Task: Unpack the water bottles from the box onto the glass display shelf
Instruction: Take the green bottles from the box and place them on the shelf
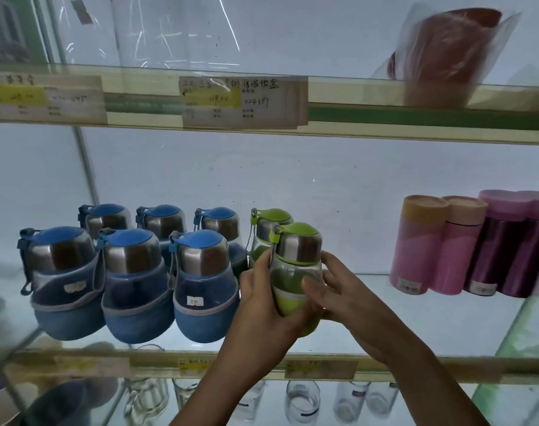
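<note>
- Glass display shelf (431, 327) runs across the whole width, with a white back wall behind it; all the bottles stand on it.
- Upper shelf (385, 118) above carries one red item in clear wrap (446, 50) at the right.
- Six blue bottles (133, 284) stand at the left in two rows, three in front and three behind, each with a steel collar, a blue lid and a blue sleeve.
- Four tall flasks (415, 247) stand at the right, close together: two pink, two dark purple.
- Two green bottles are just right of the blue ones. The front green bottle (299, 247) is upright near the front edge of the shelf; I cannot tell if its base touches the glass. The rear green bottle (271, 216) stands just behind it.
- Left hand (262, 309) wraps its fingers round the left side and the bottom of the front green bottle.
- Right hand (348, 296) holds the same bottle from the right, with the thumb across its front.
- Two paper price labels (243, 99) hang on the upper shelf's edge.
- Several clear drinking glasses (302, 401) stand on the level below; they are blurred, so I do not count them.
</note>
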Tool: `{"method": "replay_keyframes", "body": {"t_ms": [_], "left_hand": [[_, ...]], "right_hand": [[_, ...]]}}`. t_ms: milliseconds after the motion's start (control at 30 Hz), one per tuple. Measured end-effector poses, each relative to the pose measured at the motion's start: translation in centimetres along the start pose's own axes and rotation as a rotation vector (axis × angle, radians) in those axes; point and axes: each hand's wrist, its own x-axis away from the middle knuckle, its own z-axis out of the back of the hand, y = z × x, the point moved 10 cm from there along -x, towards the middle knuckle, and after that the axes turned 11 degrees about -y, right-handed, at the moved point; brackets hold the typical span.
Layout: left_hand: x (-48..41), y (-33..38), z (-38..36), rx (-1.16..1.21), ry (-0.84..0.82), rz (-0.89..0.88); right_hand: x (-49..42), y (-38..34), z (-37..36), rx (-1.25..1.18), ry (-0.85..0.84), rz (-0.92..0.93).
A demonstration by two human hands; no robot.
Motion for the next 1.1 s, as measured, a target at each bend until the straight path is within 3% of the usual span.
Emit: {"method": "replay_keyframes", "body": {"t_ms": [267,800,1100], "left_hand": [[0.1,-0.2,0.1,-0.072,0.005,0.03],[3.4,1.0,0.9,-0.289,0.13,0.083],[5.1,0.0,1.5,-0.441,0.083,0.155]], "right_hand": [[-0.4,0.6,-0.2,-0.008,-0.017,0.041],[0.2,0.0,-0.9,0.201,0.102,0.029],[0.4,-0.4,-1.5,0.223,0.158,0.008]]}}
